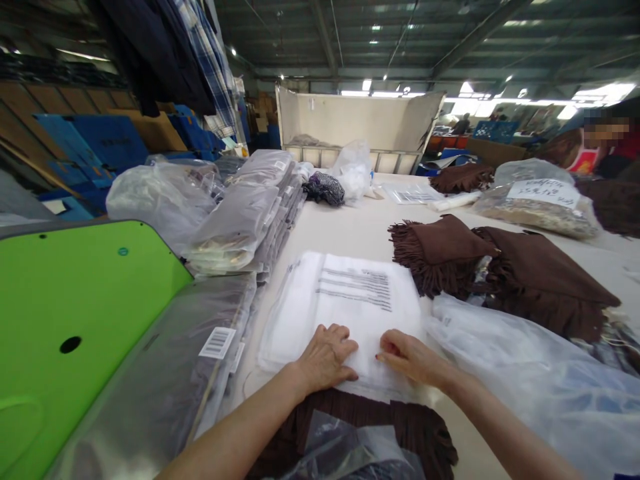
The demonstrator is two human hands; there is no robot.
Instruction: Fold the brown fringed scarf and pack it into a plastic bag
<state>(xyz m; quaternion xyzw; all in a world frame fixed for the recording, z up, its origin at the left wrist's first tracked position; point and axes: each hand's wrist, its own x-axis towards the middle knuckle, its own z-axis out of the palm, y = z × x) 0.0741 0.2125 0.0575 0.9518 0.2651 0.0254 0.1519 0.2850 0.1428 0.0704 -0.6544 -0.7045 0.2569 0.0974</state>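
While the left hand (327, 357) rests at 7 o'clock on the stack of printed white plastic bags (353, 293), mid-view on the worktable (345, 230), fingers loosely spread, right hand (407, 357) is at the stack's 4 o'clock, fingertips curled together; can't tell if pinching film. Brown fringed pieces (443, 247) at 2–3, brown fringed bundle (425, 430) at 6, barcoded garment packet (165, 367) at 9.

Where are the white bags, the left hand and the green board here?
White bags (339, 317), head view: on the topmost one's surface.
Left hand (326, 356), head view: on its back.
Green board (95, 303), head view: on its flat face.
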